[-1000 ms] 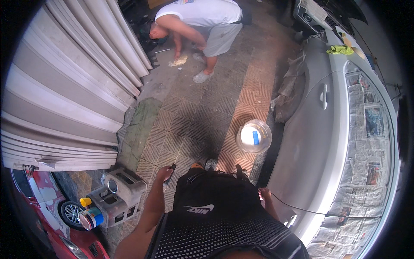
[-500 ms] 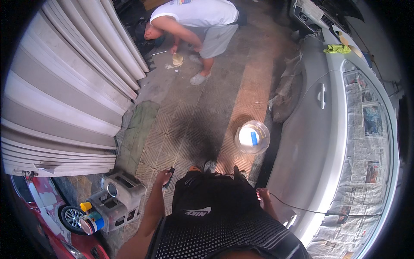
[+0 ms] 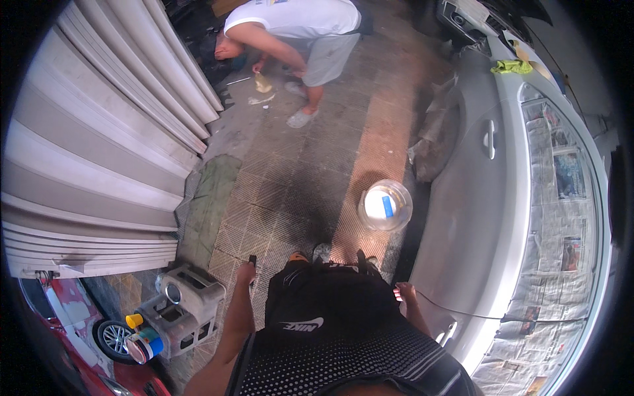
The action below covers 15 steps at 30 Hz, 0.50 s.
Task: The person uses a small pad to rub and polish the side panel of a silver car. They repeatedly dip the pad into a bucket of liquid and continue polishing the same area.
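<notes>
Low beside my left thigh, my left hand [image 3: 246, 271] is closed around a small black object [image 3: 253, 261] that sticks out beyond the fingers; its kind is unclear. My right hand [image 3: 405, 291] hangs close to the silver car door [image 3: 456, 244] with its fingers curled. A thin dark cable [image 3: 456, 317] runs from beside that hand across the door and the papered window; what the fingers hold, if anything, is too small to name. Ahead, a clear round bucket [image 3: 402, 222] stands on the floor, with white and a blue patch showing inside.
Newspaper [image 3: 561, 264] covers the car's windows, and a yellow-green cloth [image 3: 512, 66] lies on the car. Beige folding panels [image 3: 99, 132] line the left. A grey step stool [image 3: 205, 290], a paint can [image 3: 142, 346] and a red car [image 3: 66, 330] sit lower left. Another person [image 3: 297, 26] bends ahead, holding a tan cloth [image 3: 262, 82].
My left hand has shifted slightly left, and the black object now points more straight ahead. The other person's tan cloth has risen a little off the floor. My right hand has barely moved.
</notes>
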Tool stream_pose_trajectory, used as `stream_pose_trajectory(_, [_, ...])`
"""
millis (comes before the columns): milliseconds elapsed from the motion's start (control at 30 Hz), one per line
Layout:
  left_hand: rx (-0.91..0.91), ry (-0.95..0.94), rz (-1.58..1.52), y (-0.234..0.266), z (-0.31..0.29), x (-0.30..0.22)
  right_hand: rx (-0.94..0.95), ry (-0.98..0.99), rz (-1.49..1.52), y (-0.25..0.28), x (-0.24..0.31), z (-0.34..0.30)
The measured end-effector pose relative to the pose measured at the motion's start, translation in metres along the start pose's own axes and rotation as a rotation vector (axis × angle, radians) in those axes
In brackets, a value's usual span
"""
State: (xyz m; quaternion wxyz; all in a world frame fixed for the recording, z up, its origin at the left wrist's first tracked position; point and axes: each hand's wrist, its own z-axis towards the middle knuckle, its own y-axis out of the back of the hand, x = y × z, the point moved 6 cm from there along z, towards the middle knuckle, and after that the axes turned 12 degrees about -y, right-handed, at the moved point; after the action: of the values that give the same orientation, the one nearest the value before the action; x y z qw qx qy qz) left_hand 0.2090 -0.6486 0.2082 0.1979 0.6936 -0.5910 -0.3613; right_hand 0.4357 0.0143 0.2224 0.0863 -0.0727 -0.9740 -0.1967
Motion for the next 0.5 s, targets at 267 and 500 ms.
stream_pose_trajectory(267, [-0.126, 0.031, -0.233, 0.008, -0.006, -0.013, 0.003, -0.063, -0.012, -0.007, -0.004, -0.013])
stream_pose_trajectory(500, [-0.068, -0.007, -0.224, 0.017, -0.011, -0.027, -0.017, -0.045, -0.039, -0.01, -0.009, -0.01])
